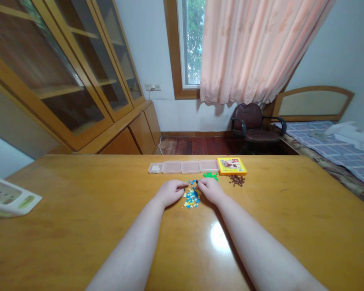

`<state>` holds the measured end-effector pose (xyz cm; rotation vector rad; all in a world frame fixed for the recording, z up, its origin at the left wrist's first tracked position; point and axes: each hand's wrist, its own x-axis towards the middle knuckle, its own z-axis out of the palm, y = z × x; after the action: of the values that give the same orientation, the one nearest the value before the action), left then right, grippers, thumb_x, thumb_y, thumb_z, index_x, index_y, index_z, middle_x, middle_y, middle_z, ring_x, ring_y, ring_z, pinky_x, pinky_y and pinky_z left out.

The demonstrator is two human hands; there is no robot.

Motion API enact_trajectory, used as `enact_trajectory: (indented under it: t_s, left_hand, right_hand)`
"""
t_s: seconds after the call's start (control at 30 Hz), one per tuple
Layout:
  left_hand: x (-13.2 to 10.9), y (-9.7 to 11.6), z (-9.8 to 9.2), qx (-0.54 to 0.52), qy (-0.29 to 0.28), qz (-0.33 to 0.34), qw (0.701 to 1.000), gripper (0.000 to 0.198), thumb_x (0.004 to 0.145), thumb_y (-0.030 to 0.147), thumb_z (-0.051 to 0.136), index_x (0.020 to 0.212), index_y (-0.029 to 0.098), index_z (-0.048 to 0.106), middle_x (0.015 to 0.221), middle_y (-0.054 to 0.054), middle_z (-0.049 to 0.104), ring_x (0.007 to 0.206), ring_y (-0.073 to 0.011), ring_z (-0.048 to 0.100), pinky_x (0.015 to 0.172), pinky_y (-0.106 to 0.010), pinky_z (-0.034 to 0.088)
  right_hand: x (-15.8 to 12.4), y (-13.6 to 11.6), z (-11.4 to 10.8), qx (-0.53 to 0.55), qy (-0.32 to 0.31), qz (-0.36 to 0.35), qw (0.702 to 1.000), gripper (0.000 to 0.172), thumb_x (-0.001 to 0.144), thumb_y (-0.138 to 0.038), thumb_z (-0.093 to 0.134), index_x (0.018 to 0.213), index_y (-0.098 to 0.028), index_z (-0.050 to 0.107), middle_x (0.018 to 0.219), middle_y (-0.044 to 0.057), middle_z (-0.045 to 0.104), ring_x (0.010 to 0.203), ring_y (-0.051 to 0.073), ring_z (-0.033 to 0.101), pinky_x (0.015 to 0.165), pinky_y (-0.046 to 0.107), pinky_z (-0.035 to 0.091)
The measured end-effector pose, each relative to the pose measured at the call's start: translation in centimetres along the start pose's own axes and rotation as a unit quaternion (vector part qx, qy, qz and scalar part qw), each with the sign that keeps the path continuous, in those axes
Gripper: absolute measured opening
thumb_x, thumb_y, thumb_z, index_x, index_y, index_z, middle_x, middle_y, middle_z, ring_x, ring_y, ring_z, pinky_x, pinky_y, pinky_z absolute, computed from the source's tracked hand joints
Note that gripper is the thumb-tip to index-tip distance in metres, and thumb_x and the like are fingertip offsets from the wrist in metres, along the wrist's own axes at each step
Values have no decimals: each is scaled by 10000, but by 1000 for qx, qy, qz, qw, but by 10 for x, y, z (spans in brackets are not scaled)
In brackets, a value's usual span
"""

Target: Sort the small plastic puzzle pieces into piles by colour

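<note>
Both my hands rest over a small pile of mixed blue, pale yellow and white toy bricks [191,199] on the wooden table. My left hand [171,192] is at the pile's left edge, index finger stretched out and thumb a little apart from it; I see nothing held in it. On the other side, my right hand [212,190] has its fingertips pinched together at a small dark piece [197,182], too small to name surely. A few loose blue bricks [191,182] lie between the fingertips. Beyond the right hand is a heap of green bricks [210,176].
A row of clear plastic trays [172,167] stands at the far edge, beside a yellow box [232,166]. Brown bricks [237,180] lie in front of the box. A white plastic object [10,198] is at the far left of the table [79,226]. Behind is an armchair [251,121].
</note>
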<state>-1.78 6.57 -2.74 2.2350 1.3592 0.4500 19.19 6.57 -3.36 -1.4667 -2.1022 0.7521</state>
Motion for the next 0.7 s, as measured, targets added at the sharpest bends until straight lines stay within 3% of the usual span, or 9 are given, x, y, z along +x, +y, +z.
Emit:
enact_trajectory:
  t_s: [0.23, 0.37, 0.7]
  left_hand:
    - [0, 0, 3, -35, -48, 67, 996, 383, 728, 167, 494, 1045, 240, 696, 1028, -3, 708, 918, -166, 634, 845, -259, 461]
    - [0, 1, 3, -25, -62, 68, 995, 376, 729, 180, 498, 1042, 240, 699, 992, -8, 715, 876, -166, 637, 831, -258, 463]
    - [-1, 3, 1, -14, -19, 51, 998, 301, 732, 180, 504, 941, 223, 716, 874, -8, 712, 777, -153, 618, 739, -245, 456]
  right_hand:
    - [-1, -1, 0, -14, -18, -11, 1000, 377, 880, -281, 410, 632, -153, 663, 609, 19, 618, 584, 124, 502, 570, 221, 299]
    - [-2, -3, 0, -29, -22, -7, 999, 408, 888, -305, 403, 585, -156, 632, 555, 4, 575, 547, 112, 470, 540, 220, 266]
    - [0, -2, 2, -48, -8, -10, 999, 404, 903, -319, 389, 626, -160, 636, 607, 20, 610, 571, 119, 492, 530, 224, 258]
